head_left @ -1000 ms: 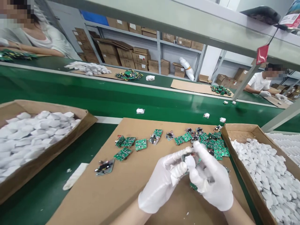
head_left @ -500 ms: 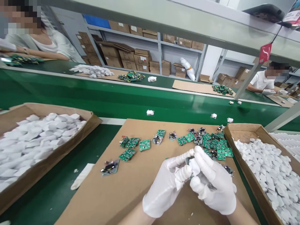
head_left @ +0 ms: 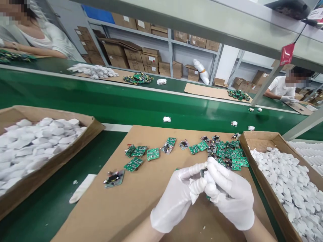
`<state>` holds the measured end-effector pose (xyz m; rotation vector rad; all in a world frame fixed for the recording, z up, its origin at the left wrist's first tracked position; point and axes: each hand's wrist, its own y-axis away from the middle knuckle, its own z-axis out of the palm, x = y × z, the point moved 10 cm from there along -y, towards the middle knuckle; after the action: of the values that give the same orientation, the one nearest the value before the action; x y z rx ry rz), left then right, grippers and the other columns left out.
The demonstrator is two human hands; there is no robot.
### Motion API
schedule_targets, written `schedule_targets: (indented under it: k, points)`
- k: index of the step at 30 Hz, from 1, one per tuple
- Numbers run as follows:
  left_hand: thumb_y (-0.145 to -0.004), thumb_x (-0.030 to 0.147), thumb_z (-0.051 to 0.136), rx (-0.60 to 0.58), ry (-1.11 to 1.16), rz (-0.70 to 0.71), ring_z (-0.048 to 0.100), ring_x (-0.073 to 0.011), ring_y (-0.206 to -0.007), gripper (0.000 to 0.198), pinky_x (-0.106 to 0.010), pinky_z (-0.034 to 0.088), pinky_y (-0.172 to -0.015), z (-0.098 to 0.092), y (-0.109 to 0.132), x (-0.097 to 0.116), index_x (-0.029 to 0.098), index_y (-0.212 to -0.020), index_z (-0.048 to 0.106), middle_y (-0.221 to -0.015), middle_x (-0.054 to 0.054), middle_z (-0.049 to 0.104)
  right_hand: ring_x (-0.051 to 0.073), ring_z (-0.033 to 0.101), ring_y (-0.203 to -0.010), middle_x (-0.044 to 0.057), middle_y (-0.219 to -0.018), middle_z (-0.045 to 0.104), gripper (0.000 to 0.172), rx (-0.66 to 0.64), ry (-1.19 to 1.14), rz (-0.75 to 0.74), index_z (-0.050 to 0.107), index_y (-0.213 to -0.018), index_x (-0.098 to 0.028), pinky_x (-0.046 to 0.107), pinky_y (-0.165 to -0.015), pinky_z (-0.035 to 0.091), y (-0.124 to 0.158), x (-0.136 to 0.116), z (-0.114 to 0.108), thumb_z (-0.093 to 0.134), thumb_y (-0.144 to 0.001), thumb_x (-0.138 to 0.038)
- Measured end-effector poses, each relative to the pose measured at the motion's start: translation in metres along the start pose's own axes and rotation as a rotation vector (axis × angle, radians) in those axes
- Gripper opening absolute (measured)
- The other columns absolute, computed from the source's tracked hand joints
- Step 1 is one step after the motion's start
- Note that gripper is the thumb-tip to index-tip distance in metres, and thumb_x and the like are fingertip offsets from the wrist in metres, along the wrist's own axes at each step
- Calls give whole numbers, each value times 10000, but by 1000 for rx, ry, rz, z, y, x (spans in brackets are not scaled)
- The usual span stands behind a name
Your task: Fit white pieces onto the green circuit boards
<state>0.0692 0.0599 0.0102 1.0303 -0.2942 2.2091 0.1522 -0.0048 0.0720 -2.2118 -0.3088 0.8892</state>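
Both hands wear white gloves and meet over a brown cardboard sheet [head_left: 141, 205]. My left hand [head_left: 176, 198] and my right hand [head_left: 230, 198] pinch together a small green circuit board with a white plastic piece [head_left: 204, 174], mostly hidden by the fingers. Just beyond the fingertips lies a heap of green circuit boards [head_left: 227, 153]. More boards [head_left: 137, 156] lie scattered to the left on the sheet, one of them [head_left: 113, 177] with dark parts facing up.
A cardboard box of white plastic shells [head_left: 285, 174] stands at the right, another such box [head_left: 32, 148] at the left. A green conveyor belt [head_left: 126, 101] carries white pieces [head_left: 167, 119]. Two people work across the belt, with shelves of cartons behind.
My hands stay clasped on the same piece, fingers pressed closer over it. The white pieces on the belt have drifted right.
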Motion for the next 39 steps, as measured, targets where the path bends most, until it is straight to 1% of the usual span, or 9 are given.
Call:
schedule_targets:
  k: [4,7,11,16,22,28,32,36,39]
  points:
    - [-605,373,906,27,-9,-19,555,-163,-700,369,-302,483,-699,-2,-3,0,181,-899,793,-760,-35,666,233,752,-861,72,-1186,728,421,47,18,-67,633,-1313,-295,313,-706,635,-4,-7,-4,668,-894,-280]
    - [-695,305,851,25,118,4,606,-200,-869,240,-317,510,-835,-2,-7,5,184,-887,771,-839,-45,661,162,646,-541,64,-808,758,380,56,-395,376,705,-1206,-235,279,-484,555,-11,36,-5,592,-927,-468]
    - [-779,250,771,12,234,61,583,-200,-986,101,-335,485,-957,-6,-13,11,176,-754,708,-895,-41,617,73,279,-372,-19,-519,490,475,57,-990,777,756,-961,-194,220,-341,301,-6,69,18,470,-938,-573]
    - [-819,218,729,8,190,27,576,-191,-958,101,-342,489,-954,-7,-15,6,175,-911,729,-830,-37,595,85,440,-524,-16,-595,482,220,-35,-1203,888,750,-895,-196,175,-459,391,-4,72,39,691,-795,-383]
    - [-754,232,787,70,164,9,584,-211,-1017,251,-386,477,-1002,-14,-16,0,182,-995,734,-889,-43,645,161,642,-739,62,-917,717,283,-8,-1221,943,739,-982,-221,296,-738,560,-1,77,41,698,-725,-332]
    - [-686,216,778,109,142,-22,614,-208,-885,309,-384,507,-927,-18,-13,-2,163,-989,753,-788,-38,649,162,610,-661,107,-925,735,347,-29,-1351,1051,767,-969,-172,300,-645,547,0,78,50,507,-805,-332]
    - [-642,308,764,209,75,-78,556,-167,-670,261,-285,505,-638,-33,-12,-9,165,-861,766,-664,-23,600,134,520,-552,89,-823,702,387,-55,-1305,1028,742,-1048,-144,268,-546,496,2,77,52,532,-781,-331]
    - [-740,367,734,289,-246,-89,380,-83,-457,246,-219,299,-430,-38,-11,-9,154,-862,736,-609,14,561,119,524,-529,115,-1003,701,587,-136,-1152,1009,680,-1168,-185,236,-436,410,5,68,54,438,-887,-640]
    - [-755,325,735,229,-545,-22,444,-105,-481,236,-236,342,-473,-23,-12,0,168,-931,745,-627,1,632,135,596,-554,120,-1039,708,774,-218,-1038,981,655,-1213,-200,245,-451,441,5,60,57,261,-883,-780]
